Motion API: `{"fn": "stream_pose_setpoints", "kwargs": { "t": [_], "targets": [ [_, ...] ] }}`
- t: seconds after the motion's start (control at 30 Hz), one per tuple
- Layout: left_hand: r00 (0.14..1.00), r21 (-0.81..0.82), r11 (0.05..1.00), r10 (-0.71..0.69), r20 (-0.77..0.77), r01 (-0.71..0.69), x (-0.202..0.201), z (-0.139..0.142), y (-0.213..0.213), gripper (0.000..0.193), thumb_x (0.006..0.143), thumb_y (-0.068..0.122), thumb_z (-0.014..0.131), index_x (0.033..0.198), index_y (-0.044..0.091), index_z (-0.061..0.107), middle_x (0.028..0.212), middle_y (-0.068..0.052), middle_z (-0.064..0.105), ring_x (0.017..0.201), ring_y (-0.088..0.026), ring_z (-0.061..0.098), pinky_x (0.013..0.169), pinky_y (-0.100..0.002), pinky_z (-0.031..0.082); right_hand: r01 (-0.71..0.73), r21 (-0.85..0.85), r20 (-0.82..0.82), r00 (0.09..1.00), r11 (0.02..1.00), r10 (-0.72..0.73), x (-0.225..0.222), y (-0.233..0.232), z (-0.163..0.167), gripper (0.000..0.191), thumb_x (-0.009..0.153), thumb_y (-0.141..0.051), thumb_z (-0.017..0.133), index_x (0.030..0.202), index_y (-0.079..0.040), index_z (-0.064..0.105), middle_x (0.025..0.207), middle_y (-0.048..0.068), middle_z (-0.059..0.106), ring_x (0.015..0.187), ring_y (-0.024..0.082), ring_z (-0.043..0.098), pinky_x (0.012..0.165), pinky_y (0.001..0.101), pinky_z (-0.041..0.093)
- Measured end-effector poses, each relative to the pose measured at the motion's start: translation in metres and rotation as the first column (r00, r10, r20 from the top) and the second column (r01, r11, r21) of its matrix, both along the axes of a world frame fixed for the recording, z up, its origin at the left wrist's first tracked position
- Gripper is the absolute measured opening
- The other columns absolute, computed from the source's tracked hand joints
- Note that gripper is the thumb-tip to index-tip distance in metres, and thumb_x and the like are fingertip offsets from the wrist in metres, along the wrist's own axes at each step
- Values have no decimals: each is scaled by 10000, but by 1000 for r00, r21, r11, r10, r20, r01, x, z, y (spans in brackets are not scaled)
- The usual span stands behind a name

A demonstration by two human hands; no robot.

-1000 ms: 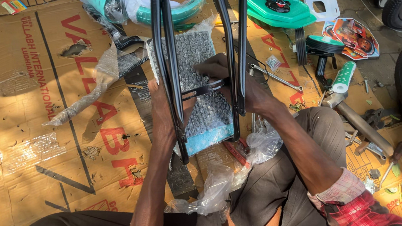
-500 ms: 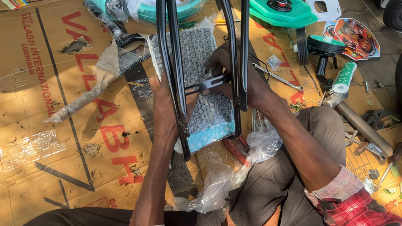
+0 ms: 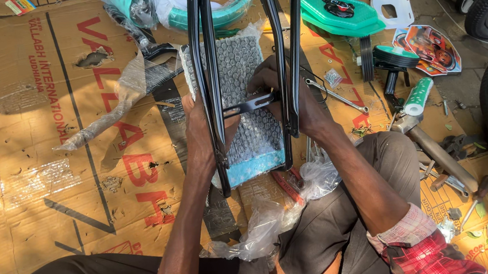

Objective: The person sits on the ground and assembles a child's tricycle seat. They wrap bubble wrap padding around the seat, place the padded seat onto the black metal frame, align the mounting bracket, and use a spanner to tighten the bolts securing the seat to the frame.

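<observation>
A person seated on flattened cardboard (image 3: 56,186) holds a black metal bicycle frame (image 3: 212,70) upright at centre. The left hand (image 3: 200,134) curls closed around its left bars; the right hand (image 3: 293,101) grips the right bars. A wrench (image 3: 336,96) lies at 3 o'clock.

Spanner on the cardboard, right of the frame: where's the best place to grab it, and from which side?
Grip the spanner at mid-shank, coming from above with fingers across its width. It lies flat on the cardboard, running diagonally, so the slim bare shank is easier to pinch than the wider ends. The right hand is nearest, though it now grips the black frame.
</observation>
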State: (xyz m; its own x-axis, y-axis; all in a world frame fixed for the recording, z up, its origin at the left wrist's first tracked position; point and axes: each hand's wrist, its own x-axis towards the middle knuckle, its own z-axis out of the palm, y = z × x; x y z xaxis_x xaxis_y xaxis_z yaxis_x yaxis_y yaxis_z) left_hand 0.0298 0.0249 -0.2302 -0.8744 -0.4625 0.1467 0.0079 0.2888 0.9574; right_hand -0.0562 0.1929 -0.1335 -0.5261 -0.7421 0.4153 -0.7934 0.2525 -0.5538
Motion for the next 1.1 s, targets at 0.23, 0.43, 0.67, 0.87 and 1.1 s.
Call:
{"fn": "stream_pose_setpoints", "kwargs": {
  "t": [0.23,0.43,0.67,0.87,1.1],
  "targets": [
    [989,-55,998,-27,-148,19,3,2,-1,510,798,199,770,1229,11,572,865,-79,461,840,-222,484,736,-427,481,151,74,184,969,986,-162,2,1,-3,437,742,1,814,1128,-54,617,1051,70,579,918,225,613,792,334,509],
    [972,-173,985,-31,-233,-10,5,-2,1,445,859,186,764,1221,11,571,875,-74,476,893,-228,480,753,-402,490,-140,-37,120,982,989,144,-5,9,-12,592,618,169,491,1123,-71,688,1131,76,610,1086,245,648,922,360,546],
    [986,-117,993,-42,-162,23,2,1,-2,431,847,105,720,1252,16,599,784,-36,555,860,-213,513,773,-398,498,25,38,34,999,999,-26,-14,8,-21,442,747,93,673,1160,-64,666,1124,82,605,1040,243,639,886,351,537],
    [998,3,999,-35,-58,35,6,13,-1,627,816,129,702,1406,51,505,758,-32,537,751,-173,545,701,-389,527,-149,8,132,980,989,147,-13,10,-17,468,757,109,645,1194,-54,680,1172,95,590,1117,266,619,954,371,524],
    [968,-107,993,-64,-241,39,8,9,1,762,863,142,767,1548,47,447,802,-55,513,804,-209,526,777,-405,537,57,78,-79,996,995,-51,-12,4,-15,194,827,-76,703,1019,-48,705,1025,72,634,988,233,653,853,361,530]
  ]
}}
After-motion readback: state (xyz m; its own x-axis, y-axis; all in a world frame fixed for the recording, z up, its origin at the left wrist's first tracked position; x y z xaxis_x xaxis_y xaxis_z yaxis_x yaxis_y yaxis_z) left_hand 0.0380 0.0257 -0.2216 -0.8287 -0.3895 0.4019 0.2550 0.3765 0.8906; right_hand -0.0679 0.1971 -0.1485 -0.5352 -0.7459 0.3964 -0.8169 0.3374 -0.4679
